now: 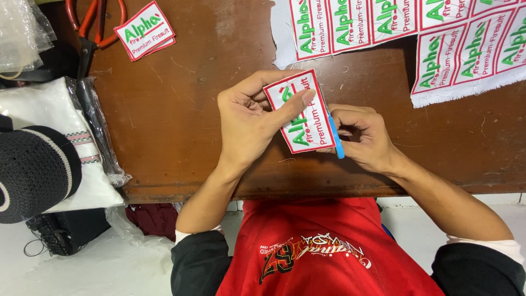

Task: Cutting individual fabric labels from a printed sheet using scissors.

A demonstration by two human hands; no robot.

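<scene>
Just above the table's (181,137) near edge, the left hand (249,123) pinches a white patch (301,112) with a red border, thumb pressed on its face. The right hand (364,137) closes around blue-handled scissors (336,137) at the patch's right edge. More patches (143,30) lie nearby, beside orange scissors (94,22).

White rectangular embroidered cloth label (299,111), red border, green and red stitching: tilted, over table's near edge. Two like labels stacked (144,29), far left. Uncut white fabric sheets of same labels: one far centre (350,24), one far right (471,52). Clear plastic packaging (98,131), left edge.
</scene>
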